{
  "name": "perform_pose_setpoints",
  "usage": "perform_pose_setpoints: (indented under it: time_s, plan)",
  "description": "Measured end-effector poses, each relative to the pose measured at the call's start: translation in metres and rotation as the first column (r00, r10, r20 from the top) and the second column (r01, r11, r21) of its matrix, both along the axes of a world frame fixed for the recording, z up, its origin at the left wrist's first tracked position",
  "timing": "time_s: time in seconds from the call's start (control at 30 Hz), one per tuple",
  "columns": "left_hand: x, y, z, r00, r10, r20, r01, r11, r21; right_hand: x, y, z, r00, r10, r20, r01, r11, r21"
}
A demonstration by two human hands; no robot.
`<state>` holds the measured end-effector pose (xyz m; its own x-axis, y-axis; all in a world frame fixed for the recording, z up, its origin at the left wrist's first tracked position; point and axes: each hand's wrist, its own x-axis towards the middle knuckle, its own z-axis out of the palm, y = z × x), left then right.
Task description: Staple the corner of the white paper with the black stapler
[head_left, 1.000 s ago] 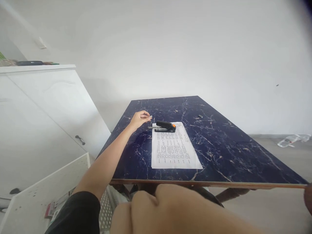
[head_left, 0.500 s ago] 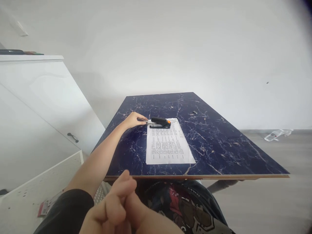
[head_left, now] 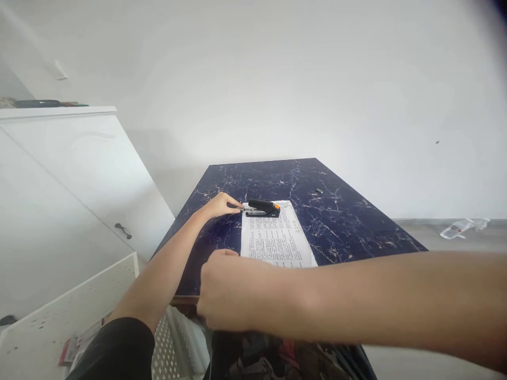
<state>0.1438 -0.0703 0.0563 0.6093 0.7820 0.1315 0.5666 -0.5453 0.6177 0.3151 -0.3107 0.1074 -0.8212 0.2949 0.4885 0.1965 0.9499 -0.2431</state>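
A black stapler [head_left: 261,208] with an orange tip lies across the top of a printed sheet of paper [head_left: 273,240]. At the stapler's left end, my left hand [head_left: 222,205] pinches a thin metal piece that sticks out from it. My right hand [head_left: 233,290] is closed over the near edge of the table, below and left of the paper. Its fingers face away from me, so whatever they may hold is hidden. The right forearm covers the sheet's lower edge.
The dark blue marbled table [head_left: 336,227] carries a small dark object [head_left: 319,190] towards its far right. To the left stand a white cabinet [head_left: 79,174] and an open drawer [head_left: 99,279]. A clear plastic item [head_left: 461,228] lies on the floor at right.
My right hand has swung up from the bottom of the view to the table's near edge, its arm now reaching across from the right. My left hand keeps its pinch at the stapler.
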Motion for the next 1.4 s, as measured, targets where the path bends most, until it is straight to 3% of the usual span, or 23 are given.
perform_pose_setpoints:
  time_s: [0.1, 0.23, 0.3, 0.37, 0.47, 0.57, 0.67, 0.8, 1.0, 1.1, 1.23, 1.4]
  plan:
    - [0.001, -0.002, 0.001, 1.000, -0.002, -0.011, 0.002, 1.000, 0.012, 0.018, 0.015, 0.005, 0.981, 0.024, 0.191, -0.064, 0.976, 0.207]
    - [0.000, -0.003, 0.000, 1.000, 0.008, -0.004, -0.008, 0.999, 0.034, 0.038, 0.044, 0.015, 0.908, -0.001, 0.419, -0.219, 0.851, 0.478]
    - [0.000, -0.002, -0.003, 1.000, 0.004, 0.009, -0.005, 0.999, 0.031, 0.050, 0.067, 0.017, 0.909, -0.072, 0.411, -0.183, 0.816, 0.549]
    - [-0.001, 0.000, -0.005, 1.000, -0.014, 0.013, 0.014, 1.000, 0.023, 0.067, 0.093, 0.014, 0.932, -0.170, 0.321, -0.044, 0.825, 0.563]
    - [-0.003, 0.001, -0.005, 0.999, -0.053, 0.001, 0.053, 0.999, 0.004, 0.095, 0.133, -0.004, 0.926, -0.354, 0.135, 0.253, 0.843, 0.474]
    - [-0.009, 0.001, -0.002, 0.996, -0.090, -0.020, 0.090, 0.996, -0.019, 0.119, 0.163, -0.032, 0.850, -0.524, -0.058, 0.521, 0.818, 0.242]
    - [-0.017, 0.004, 0.000, 0.992, -0.117, -0.045, 0.115, 0.993, -0.025, 0.131, 0.180, -0.056, 0.750, -0.646, -0.141, 0.652, 0.758, -0.002]
    - [-0.026, 0.011, -0.006, 0.995, -0.094, 0.018, 0.095, 0.994, -0.053, 0.136, 0.190, -0.072, 0.713, -0.700, -0.046, 0.687, 0.711, -0.150]
    - [-0.009, 0.017, -0.029, 0.989, 0.033, 0.147, -0.025, 0.998, -0.057, 0.138, 0.195, -0.081, 0.762, -0.647, 0.030, 0.611, 0.703, -0.365]
    - [0.009, 0.015, -0.037, 0.984, 0.026, 0.176, -0.026, 1.000, -0.003, 0.139, 0.196, -0.084, 0.743, -0.668, 0.042, 0.628, 0.674, -0.390]
    - [0.023, 0.017, -0.042, 0.986, 0.011, 0.169, -0.026, 0.996, 0.087, 0.140, 0.199, -0.084, 0.758, -0.650, 0.053, 0.612, 0.681, -0.403]
    - [0.025, 0.023, -0.046, 0.984, -0.021, 0.179, 0.025, 1.000, -0.017, 0.140, 0.200, -0.080, 0.775, -0.627, 0.079, 0.597, 0.688, -0.412]
